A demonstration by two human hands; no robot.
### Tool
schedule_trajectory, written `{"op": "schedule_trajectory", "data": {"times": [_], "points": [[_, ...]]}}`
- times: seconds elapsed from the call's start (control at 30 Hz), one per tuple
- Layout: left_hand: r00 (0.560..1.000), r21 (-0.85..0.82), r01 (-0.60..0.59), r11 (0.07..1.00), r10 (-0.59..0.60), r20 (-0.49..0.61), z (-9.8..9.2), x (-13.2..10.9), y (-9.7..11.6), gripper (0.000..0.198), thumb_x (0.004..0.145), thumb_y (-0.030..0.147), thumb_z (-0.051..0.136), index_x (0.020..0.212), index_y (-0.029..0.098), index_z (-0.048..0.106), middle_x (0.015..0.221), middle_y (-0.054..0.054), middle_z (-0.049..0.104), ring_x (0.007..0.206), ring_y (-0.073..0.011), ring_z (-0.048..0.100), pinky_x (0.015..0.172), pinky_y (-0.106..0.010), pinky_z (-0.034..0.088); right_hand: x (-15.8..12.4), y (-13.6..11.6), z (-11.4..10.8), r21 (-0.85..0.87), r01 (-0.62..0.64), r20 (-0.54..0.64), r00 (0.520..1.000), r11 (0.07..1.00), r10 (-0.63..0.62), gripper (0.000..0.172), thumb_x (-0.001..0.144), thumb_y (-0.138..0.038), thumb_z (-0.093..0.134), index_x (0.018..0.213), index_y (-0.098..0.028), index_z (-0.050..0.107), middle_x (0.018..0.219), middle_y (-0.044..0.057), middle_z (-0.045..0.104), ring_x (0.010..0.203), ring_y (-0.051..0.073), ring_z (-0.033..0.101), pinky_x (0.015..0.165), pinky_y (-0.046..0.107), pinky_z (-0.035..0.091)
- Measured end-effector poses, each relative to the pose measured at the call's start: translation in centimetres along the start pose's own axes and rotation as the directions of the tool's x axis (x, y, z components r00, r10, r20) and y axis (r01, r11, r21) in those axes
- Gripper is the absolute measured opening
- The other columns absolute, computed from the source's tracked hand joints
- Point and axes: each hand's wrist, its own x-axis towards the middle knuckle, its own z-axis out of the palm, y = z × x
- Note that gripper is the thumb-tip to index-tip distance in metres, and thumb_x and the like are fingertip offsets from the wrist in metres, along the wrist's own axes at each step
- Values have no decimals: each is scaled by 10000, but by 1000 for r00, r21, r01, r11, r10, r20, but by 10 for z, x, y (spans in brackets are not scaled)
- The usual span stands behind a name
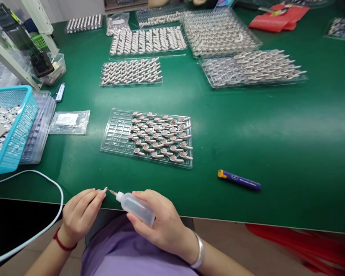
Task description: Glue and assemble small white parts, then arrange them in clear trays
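Bottle, grasped by the right hand, points its nozzle at a small part pinched by the left hand, both near the tabletop's front edge, presumably for steady aim

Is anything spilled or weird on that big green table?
I see no spill around the bottle in the right hand. One thing looks odd: on the large tray at the back, one bright, curved piece stands out among the duller rows. It's too small to tell what it is.
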Motion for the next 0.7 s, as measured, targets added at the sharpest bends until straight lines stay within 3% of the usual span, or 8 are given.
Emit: {"op": "schedule_trajectory", "data": {"times": [0.2,0.37,0.47,0.53,0.6,0.7], "points": [[1000,-2,1,1000,-1,-1,1,0,0,427,746,32,741,1143,164,656,884,-59,762,821,-191,732,781,-284,610,-2,-2,-2,55,-28,-34,999,998,30,269,867,-286,607,1116,-212,537,865,53,690,689,192,650,617,313,553],[998,-48,60,997,-62,-29,-1,4,5,472,772,33,714,1206,200,630,907,-43,763,823,-185,735,780,-277,613,-1,4,-29,290,-210,-120,960,934,254,372,874,-326,639,1218,-225,538,998,72,689,758,184,686,607,261,576],[990,-111,123,986,-130,-58,-6,7,14,505,773,0,694,1235,187,615,951,-59,756,856,-191,727,789,-292,612,12,22,-68,312,-266,-253,902,912,349,379,859,-316,679,1204,-227,551,1099,98,683,989,243,675,801,360,584],[981,-178,170,969,-184,-66,-9,9,21,506,765,-24,688,1224,177,622,974,-69,745,885,-195,715,796,-311,609,22,42,-97,246,-303,-382,842,921,380,357,815,-346,728,1115,-231,573,1120,87,682,1019,254,664,895,439,548],[968,-257,217,942,-241,-64,-11,12,28,490,756,-46,684,1194,167,635,980,-71,733,909,-196,701,802,-325,604,29,67,-124,181,-365,-502,764,913,405,396,752,-368,781,1058,-232,568,1114,91,695,1007,254,664,915,463,528],[956,-346,258,902,-290,-44,-13,16,37,453,758,-59,674,1153,162,648,967,-60,720,922,-187,682,804,-331,595,31,102,-149,204,-506,-530,662,838,529,375,691,-341,834,937,-230,574,1049,110,717,976,243,680,876,401,541]]}}
